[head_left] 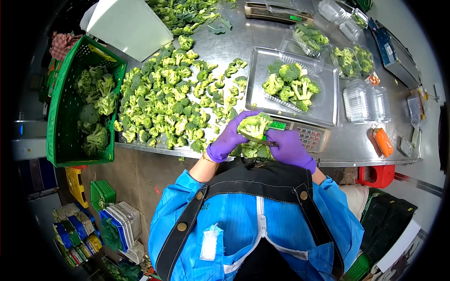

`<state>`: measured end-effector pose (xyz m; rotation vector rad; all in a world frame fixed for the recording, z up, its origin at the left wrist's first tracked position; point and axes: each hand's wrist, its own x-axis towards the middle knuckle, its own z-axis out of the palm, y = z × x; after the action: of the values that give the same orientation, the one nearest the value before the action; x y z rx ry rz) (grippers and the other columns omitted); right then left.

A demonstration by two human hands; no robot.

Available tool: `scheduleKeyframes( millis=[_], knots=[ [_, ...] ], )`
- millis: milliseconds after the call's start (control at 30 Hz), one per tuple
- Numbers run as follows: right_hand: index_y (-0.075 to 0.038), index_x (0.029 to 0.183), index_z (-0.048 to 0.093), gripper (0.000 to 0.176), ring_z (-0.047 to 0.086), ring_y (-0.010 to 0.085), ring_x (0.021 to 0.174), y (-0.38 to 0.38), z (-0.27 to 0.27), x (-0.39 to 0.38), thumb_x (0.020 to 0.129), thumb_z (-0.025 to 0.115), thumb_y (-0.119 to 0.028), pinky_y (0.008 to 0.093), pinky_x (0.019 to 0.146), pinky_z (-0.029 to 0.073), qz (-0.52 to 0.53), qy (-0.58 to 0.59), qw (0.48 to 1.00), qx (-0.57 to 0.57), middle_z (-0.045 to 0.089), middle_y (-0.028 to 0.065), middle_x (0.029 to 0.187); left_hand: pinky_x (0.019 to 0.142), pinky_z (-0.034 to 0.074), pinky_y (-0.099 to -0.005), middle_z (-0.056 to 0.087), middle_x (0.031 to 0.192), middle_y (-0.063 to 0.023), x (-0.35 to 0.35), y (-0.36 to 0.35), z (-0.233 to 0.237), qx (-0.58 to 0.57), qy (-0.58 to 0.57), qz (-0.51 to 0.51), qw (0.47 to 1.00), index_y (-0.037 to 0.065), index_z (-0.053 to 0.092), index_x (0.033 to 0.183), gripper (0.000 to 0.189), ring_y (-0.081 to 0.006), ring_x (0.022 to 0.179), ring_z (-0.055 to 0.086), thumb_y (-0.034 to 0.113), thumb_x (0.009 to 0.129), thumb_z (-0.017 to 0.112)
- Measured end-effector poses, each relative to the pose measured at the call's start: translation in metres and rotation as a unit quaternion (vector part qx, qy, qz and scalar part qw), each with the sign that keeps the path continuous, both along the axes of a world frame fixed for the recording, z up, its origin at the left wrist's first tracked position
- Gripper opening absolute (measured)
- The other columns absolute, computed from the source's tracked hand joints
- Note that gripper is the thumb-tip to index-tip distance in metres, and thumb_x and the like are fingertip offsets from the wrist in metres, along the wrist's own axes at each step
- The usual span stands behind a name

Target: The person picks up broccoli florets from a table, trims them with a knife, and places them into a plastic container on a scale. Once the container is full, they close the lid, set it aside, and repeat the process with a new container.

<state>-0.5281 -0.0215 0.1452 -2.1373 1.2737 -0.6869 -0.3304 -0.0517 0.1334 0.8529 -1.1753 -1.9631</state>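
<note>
Both my hands wear purple gloves and meet at the table's front edge. My left hand (228, 139) is closed around a broccoli piece (254, 125), its pale cut stalks turned up. A knife (255, 139) with a dark blade lies across that piece, and my right hand (289, 146) is closed on its handle. More broccoli (253, 150) shows just below the blade, partly covered by my hands. Beyond them a clear plastic tray of broccoli florets (291, 86) rests on the steel pan of a digital scale (307, 136), whose green display is partly hidden by my right hand.
Loose florets (164, 100) cover the left of the steel table (229, 37). A green crate (56, 126) with broccoli heads stands at the left. Filled clear boxes (346, 61), stacked empty containers (366, 102), an orange item (383, 142) and a second scale (279, 11) are on the right and back.
</note>
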Motion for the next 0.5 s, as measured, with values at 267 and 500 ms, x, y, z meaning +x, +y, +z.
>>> scheduleKeyframes(
  millis=[267, 500],
  knots=[
    [-0.006, 0.072, 0.056, 0.016, 0.058, 0.0317, 0.059, 0.003, -0.018, 0.005, 0.059, 0.06, -0.014, 0.0405, 0.052, 0.045, -0.003, 0.029, 0.999, 0.021, 0.058, 0.0124, 0.064, 0.098, 0.036, -0.03, 0.051, 0.119, -0.0089, 0.004, 0.002, 0.015, -0.199, -0.11, -0.009, 0.974, 0.003, 0.045, 0.124, 0.056, -0.0169, 0.112, 0.048, 0.008, 0.072, 0.064],
    [-0.005, 0.073, 0.058, 0.019, 0.058, 0.0322, 0.06, 0.003, -0.015, 0.011, 0.061, 0.064, -0.019, 0.0409, 0.054, 0.046, -0.054, 0.055, 0.996, 0.047, 0.058, 0.0141, 0.066, 0.099, 0.034, -0.0307, 0.051, 0.12, -0.0101, -0.003, 0.009, 0.008, -0.211, -0.057, 0.05, 0.975, 0.002, 0.044, 0.124, 0.059, -0.0182, 0.114, 0.048, 0.007, 0.066, 0.054]
  ],
)
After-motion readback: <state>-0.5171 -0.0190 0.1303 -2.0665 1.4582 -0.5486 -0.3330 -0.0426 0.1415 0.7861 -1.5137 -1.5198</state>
